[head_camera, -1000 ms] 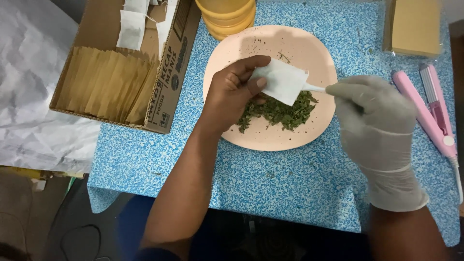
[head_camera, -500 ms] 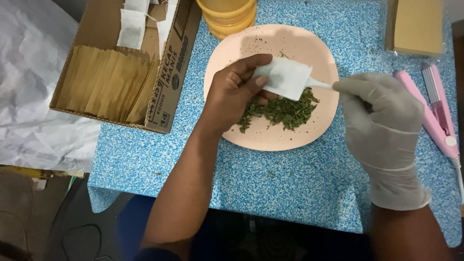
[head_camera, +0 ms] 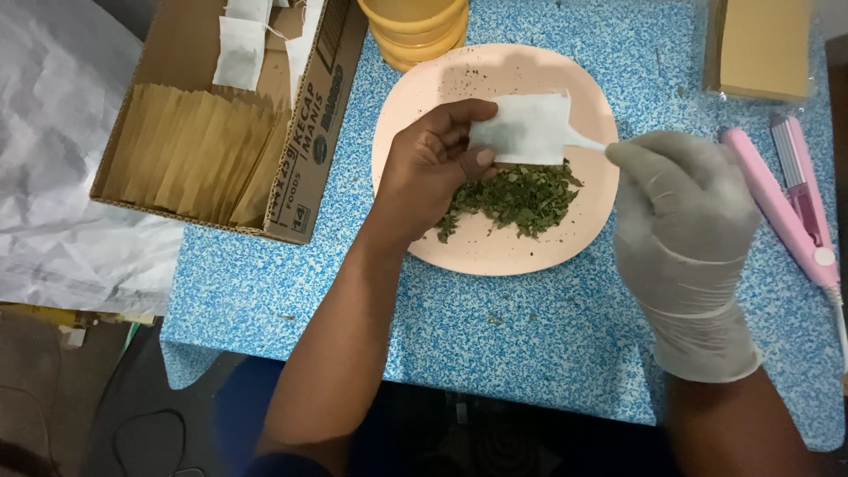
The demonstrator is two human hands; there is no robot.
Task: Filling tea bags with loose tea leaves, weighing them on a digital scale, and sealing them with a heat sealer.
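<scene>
My left hand [head_camera: 428, 168], bare, pinches a small white paper pouch [head_camera: 523, 129] over a pale pink plate [head_camera: 477, 252]. A heap of dried green leaf bits [head_camera: 517, 199] lies on the plate just under the pouch. My right hand [head_camera: 676, 199] wears a whitish glove and grips a small white spoon [head_camera: 585, 141] whose tip sits in the pouch's open right side. The spoon's bowl is hidden inside the pouch.
A cardboard box [head_camera: 305, 150] at the upper left holds brown paper envelopes [head_camera: 190, 159] and white pouches [head_camera: 240, 53]. Stacked yellow containers [head_camera: 415, 26] stand behind the plate. A pink heat sealer [head_camera: 786, 208] lies at the right, a tan packet [head_camera: 760, 44] behind it. The blue speckled table [head_camera: 512, 327] ends at the front.
My left hand has tilted the pouch up and back, so it now sits higher over the plate. My gloved right hand shifted slightly left, the spoon still at the pouch's mouth.
</scene>
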